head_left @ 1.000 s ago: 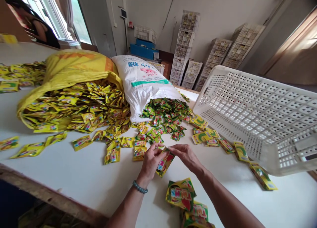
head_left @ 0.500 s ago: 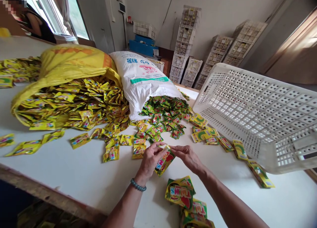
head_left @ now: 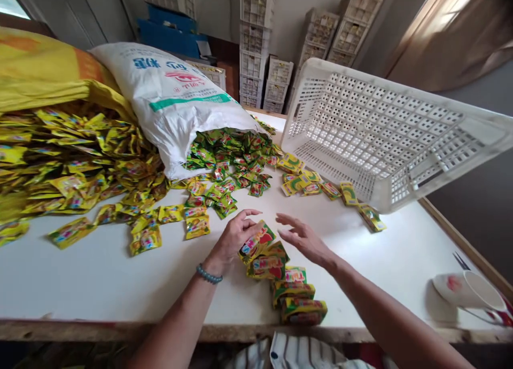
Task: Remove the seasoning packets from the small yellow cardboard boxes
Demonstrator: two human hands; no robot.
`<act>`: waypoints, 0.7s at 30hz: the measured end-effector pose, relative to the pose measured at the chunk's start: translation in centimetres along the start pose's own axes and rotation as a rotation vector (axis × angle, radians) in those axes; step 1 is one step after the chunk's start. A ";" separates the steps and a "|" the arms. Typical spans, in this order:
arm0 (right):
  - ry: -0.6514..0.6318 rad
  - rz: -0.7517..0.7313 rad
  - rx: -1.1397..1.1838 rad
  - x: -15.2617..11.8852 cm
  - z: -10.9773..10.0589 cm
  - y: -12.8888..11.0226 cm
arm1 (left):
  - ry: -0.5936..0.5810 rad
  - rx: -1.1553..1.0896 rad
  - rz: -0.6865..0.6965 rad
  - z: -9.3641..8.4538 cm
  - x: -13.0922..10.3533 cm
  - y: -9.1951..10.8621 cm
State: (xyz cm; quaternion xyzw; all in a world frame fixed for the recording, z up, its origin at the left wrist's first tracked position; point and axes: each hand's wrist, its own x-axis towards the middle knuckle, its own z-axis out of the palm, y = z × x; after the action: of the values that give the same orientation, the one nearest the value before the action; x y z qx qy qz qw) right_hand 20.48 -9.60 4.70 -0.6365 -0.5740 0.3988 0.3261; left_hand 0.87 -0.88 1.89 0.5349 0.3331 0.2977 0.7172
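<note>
My left hand [head_left: 234, 236], with a beaded bracelet on the wrist, has its thumb and fingers on a small yellow-green printed box [head_left: 255, 242]. This box leans against another printed box [head_left: 267, 266] at the top of a short row. Nearer the table edge, more of the same boxes [head_left: 303, 311] stand on their sides. My right hand [head_left: 305, 240] is apart from the boxes, its fingers spread and holding nothing. Beyond my hands, small green candy packets [head_left: 224, 190] spill from a white sack [head_left: 176, 99]. Yellow packets [head_left: 146, 238] lie to the left.
A yellow sack [head_left: 48, 64] full of yellow packets lies at left. A white plastic crate [head_left: 385, 128] stands tilted at right, with flat boxes [head_left: 349, 194] before it. A white mug [head_left: 467, 290] sits near the right edge. Stacked crates [head_left: 253, 54] stand by the wall.
My right hand has come off the box and opened. My left hand has brought the box down to the row. The view has turned right and down, bringing the mug into sight.
</note>
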 end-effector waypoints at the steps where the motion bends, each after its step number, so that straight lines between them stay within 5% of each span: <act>1: -0.058 0.046 -0.066 -1.7 -0.8 0.9 | -0.085 0.097 -0.028 0.3 0.0 0.0; 5: -0.277 -0.013 -0.361 -7.9 -1.2 4.7 | -0.391 0.605 -0.076 1.4 0.0 0.0; 10: -0.136 -0.045 -0.414 -10.6 1.5 7.1 | -0.624 0.825 -0.081 1.9 -1.2 0.9; 16: -0.167 -0.020 -0.256 -10.1 2.1 6.5 | -0.520 0.761 -0.187 1.6 -4.1 -0.3; 21: -0.151 0.062 0.019 -7.9 3.3 4.2 | -0.134 0.552 0.008 0.1 -6.2 -1.5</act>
State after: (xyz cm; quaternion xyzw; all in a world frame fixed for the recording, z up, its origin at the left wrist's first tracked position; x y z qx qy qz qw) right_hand 19.37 -18.08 0.58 -0.6190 -0.5731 0.4611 0.2752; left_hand -2.71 -6.19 1.46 0.7297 0.3511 0.1625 0.5638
